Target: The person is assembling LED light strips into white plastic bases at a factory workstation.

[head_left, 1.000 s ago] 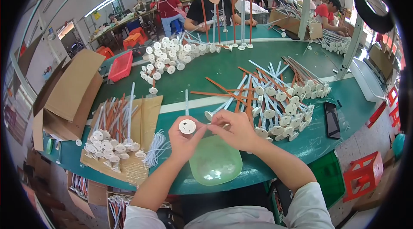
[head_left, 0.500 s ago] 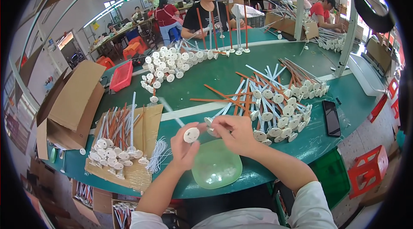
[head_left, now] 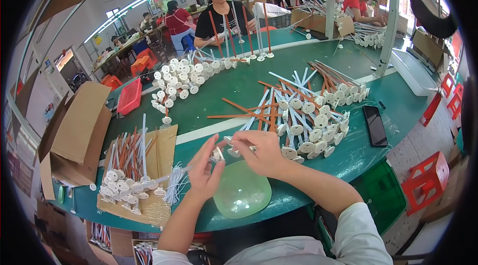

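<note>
My left hand (head_left: 203, 169) is closed round a pale stick with a white disc (head_left: 218, 154) at one end. The disc shows nearly edge-on by the thumb, and the blurred stick (head_left: 160, 181) points down to the left. Beside it, my right hand (head_left: 263, 153) has its fingers pinched together at a small white piece (head_left: 230, 148), whose exact kind I cannot make out. The two hands are close together above the rear edge of a translucent green bowl (head_left: 242, 193). White strings (head_left: 175, 185) lie left of my left hand.
Disc-ended sticks lie piled at right (head_left: 313, 130), on cardboard at left (head_left: 122, 183) and farther back (head_left: 179, 78). A phone (head_left: 374, 125) lies at right. An open carton (head_left: 79, 130) and a red tray (head_left: 130, 96) stand left. A co-worker (head_left: 219, 21) is across the table, behind upright sticks.
The stick in my left hand has swung from pointing up and away to pointing down-left, its disc turning edge-on. My right hand stays pinched. The whole view has shifted slightly.
</note>
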A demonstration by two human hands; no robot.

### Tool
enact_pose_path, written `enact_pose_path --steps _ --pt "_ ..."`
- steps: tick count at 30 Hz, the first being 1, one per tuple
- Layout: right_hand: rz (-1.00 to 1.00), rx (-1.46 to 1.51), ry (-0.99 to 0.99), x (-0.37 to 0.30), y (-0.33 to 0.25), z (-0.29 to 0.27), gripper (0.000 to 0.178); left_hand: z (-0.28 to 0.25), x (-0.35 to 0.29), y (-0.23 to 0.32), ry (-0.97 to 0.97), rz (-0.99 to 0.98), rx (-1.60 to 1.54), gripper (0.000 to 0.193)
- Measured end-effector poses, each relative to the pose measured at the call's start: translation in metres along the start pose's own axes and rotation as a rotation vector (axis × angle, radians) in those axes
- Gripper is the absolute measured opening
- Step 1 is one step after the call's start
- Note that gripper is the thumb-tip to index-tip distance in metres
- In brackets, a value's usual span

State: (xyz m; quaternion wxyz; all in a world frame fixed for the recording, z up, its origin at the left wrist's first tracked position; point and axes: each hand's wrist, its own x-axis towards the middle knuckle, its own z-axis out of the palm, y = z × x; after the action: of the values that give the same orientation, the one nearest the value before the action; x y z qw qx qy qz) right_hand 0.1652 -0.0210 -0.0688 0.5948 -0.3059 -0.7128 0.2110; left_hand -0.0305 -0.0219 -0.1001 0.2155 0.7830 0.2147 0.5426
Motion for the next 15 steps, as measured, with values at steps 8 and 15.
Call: enact_pose_path --steps 8,15 --pt "-0.319 -0.159 -0.024 -0.008 0.006 0.008 0.012 -0.002 0.003 0.012 0.083 -0.265 -0.315 0.065" --pt "-0.378 -0.188 -0.044 -0.009 0.003 0.012 0.014 -0.007 -0.004 -0.001 0.123 -0.312 -0.371 0.056"
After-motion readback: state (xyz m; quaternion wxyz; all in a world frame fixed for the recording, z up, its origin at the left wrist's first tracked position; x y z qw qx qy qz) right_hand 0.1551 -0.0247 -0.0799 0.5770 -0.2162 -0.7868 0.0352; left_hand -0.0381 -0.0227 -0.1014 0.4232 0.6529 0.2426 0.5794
